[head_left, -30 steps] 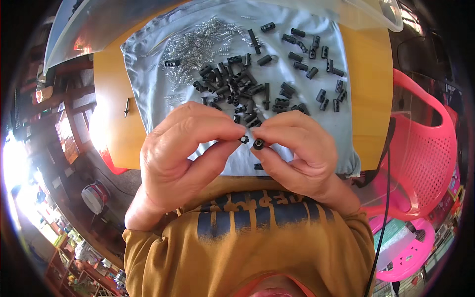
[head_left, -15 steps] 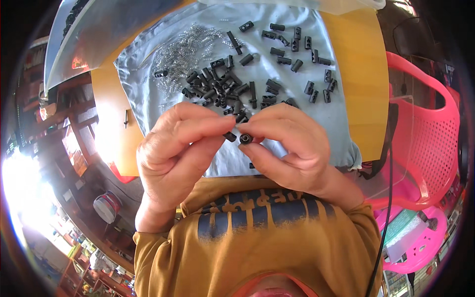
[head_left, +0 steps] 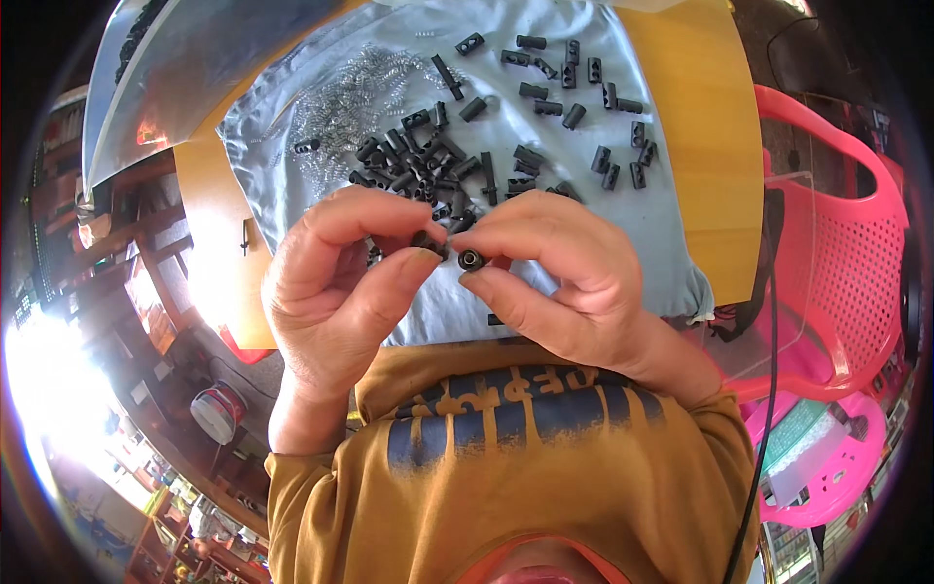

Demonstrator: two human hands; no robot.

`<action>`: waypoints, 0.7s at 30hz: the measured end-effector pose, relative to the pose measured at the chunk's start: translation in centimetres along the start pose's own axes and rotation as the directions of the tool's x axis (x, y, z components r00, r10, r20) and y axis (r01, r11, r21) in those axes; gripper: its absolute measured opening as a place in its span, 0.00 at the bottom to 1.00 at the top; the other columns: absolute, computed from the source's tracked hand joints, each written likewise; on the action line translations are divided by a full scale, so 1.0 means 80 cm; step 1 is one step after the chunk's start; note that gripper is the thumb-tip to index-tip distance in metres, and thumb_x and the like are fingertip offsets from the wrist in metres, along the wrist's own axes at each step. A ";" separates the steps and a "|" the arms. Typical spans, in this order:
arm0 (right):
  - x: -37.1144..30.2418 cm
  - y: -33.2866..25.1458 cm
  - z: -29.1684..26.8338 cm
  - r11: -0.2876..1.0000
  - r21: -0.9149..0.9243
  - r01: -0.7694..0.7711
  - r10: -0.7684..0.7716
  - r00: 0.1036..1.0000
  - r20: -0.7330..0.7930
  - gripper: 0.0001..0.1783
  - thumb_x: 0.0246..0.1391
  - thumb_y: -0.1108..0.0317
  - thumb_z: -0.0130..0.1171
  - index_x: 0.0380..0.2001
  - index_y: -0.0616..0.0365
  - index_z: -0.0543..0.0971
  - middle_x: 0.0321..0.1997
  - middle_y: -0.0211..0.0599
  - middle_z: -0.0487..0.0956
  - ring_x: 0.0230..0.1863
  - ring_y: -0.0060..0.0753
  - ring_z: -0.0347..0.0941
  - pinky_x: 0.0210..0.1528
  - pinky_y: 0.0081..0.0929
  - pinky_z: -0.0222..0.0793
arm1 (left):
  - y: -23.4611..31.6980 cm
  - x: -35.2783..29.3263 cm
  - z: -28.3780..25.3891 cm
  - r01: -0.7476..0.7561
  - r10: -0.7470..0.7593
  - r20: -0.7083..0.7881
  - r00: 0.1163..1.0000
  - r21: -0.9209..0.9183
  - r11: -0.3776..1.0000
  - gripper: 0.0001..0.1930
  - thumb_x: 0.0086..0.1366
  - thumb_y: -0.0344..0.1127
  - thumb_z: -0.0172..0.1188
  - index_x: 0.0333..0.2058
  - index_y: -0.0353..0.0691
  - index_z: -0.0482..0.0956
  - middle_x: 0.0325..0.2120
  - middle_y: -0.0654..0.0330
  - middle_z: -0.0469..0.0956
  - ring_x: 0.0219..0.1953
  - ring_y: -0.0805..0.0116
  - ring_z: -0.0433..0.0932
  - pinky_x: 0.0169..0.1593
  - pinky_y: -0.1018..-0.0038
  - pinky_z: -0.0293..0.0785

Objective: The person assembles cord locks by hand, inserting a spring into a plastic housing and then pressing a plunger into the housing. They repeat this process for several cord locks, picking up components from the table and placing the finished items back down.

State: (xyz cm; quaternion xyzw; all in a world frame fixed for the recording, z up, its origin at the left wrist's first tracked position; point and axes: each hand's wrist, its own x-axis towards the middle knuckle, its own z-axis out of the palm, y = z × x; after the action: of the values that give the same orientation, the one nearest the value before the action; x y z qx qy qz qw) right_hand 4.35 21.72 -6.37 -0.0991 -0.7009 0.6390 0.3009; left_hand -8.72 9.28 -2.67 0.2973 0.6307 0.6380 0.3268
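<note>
Between my right thumb and index finger is a black cord lock barrel [head_left: 471, 260], its round end facing up with a metallic ring, like a spring end, inside. My right hand [head_left: 564, 277] is closed in a pinch on it. My left hand [head_left: 345, 273] pinches a small dark cord lock piece [head_left: 429, 244], mostly covered by the fingertips, close beside the barrel. Just beyond both hands lies a heap of black cord lock parts [head_left: 418, 161] on a light blue cloth [head_left: 642, 263]. A pile of small clear-looking coil springs [head_left: 355, 97] spreads to its left.
Several black two-hole barrels [head_left: 574, 115] lie scattered at the far right of the cloth. A lone black plunger [head_left: 245, 237] rests on the yellow table [head_left: 219, 292] at left. A translucent bin [head_left: 195, 68] stands far left; a pink chair [head_left: 846, 253] is at right.
Both hands have shifted slightly left and away from me. The piece in my left fingers has turned and is more covered now. The view has moved a little.
</note>
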 end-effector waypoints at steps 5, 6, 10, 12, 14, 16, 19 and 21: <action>0.000 0.000 -0.001 0.999 0.032 -0.014 0.013 1.000 0.012 0.10 0.44 0.78 0.66 0.34 0.62 0.80 0.29 0.37 0.79 0.26 0.35 0.73 0.26 0.27 0.67 | -0.008 0.009 -0.010 -0.278 0.243 0.199 0.949 0.173 0.945 0.12 0.53 0.17 0.63 0.38 0.31 0.78 0.35 0.52 0.78 0.36 0.67 0.77 0.40 0.75 0.73; 0.000 0.001 -0.001 0.999 0.046 -0.011 0.010 1.000 0.022 0.10 0.45 0.78 0.66 0.34 0.62 0.80 0.29 0.36 0.78 0.26 0.35 0.73 0.26 0.27 0.67 | -0.008 0.009 -0.009 -0.272 0.236 0.203 0.950 0.172 0.947 0.12 0.53 0.17 0.63 0.38 0.31 0.78 0.35 0.52 0.78 0.36 0.67 0.77 0.40 0.75 0.73; -0.002 0.001 0.000 0.997 0.068 -0.031 0.030 0.999 0.013 0.10 0.45 0.77 0.66 0.34 0.62 0.80 0.28 0.36 0.78 0.25 0.34 0.72 0.26 0.27 0.66 | -0.005 0.006 -0.004 -0.208 0.186 0.153 0.971 0.148 0.967 0.11 0.53 0.17 0.63 0.37 0.30 0.78 0.35 0.51 0.78 0.36 0.65 0.77 0.39 0.75 0.73; -0.002 0.003 0.001 0.998 0.061 -0.016 0.015 1.000 0.014 0.10 0.45 0.77 0.66 0.34 0.61 0.80 0.28 0.35 0.77 0.25 0.33 0.72 0.26 0.27 0.66 | -0.005 0.007 -0.004 -0.190 0.175 0.131 0.976 0.121 0.974 0.11 0.53 0.17 0.63 0.37 0.30 0.78 0.35 0.51 0.78 0.36 0.65 0.77 0.39 0.75 0.73; -0.003 0.003 0.001 0.998 0.059 -0.024 0.024 1.000 0.006 0.10 0.45 0.77 0.66 0.33 0.61 0.80 0.28 0.35 0.77 0.25 0.33 0.72 0.26 0.27 0.66 | -0.006 0.008 -0.007 -0.248 0.225 0.156 0.962 0.147 0.958 0.11 0.53 0.18 0.63 0.37 0.30 0.78 0.34 0.51 0.78 0.36 0.65 0.77 0.39 0.75 0.74; -0.003 0.004 0.000 0.998 0.056 -0.033 0.033 0.999 -0.002 0.10 0.44 0.77 0.66 0.33 0.61 0.80 0.28 0.35 0.77 0.25 0.32 0.72 0.26 0.26 0.66 | -0.008 0.009 -0.007 -0.269 0.242 0.166 0.956 0.161 0.950 0.11 0.53 0.18 0.63 0.37 0.30 0.78 0.34 0.51 0.78 0.36 0.65 0.77 0.38 0.75 0.73; -0.003 0.006 0.000 0.999 0.043 -0.008 0.008 1.000 -0.005 0.10 0.43 0.77 0.67 0.33 0.61 0.79 0.27 0.35 0.77 0.25 0.32 0.72 0.25 0.26 0.67 | -0.010 0.009 -0.008 -0.318 0.285 0.177 0.942 0.201 0.927 0.11 0.53 0.19 0.63 0.36 0.30 0.78 0.33 0.51 0.79 0.35 0.65 0.76 0.37 0.75 0.72; -0.004 0.006 0.001 1.000 0.031 -0.004 0.005 1.000 -0.014 0.10 0.43 0.76 0.67 0.32 0.61 0.79 0.27 0.35 0.77 0.25 0.32 0.73 0.25 0.26 0.67 | -0.011 0.009 -0.009 -0.345 0.308 0.182 0.934 0.223 0.912 0.11 0.53 0.18 0.63 0.36 0.31 0.78 0.32 0.51 0.79 0.34 0.65 0.76 0.36 0.76 0.72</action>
State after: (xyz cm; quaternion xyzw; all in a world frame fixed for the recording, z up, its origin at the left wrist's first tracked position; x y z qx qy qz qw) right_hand 4.46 21.60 -6.95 -0.1005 -0.6884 0.6498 0.3061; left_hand -9.67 9.40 -3.57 0.4827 0.6225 0.5756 0.2194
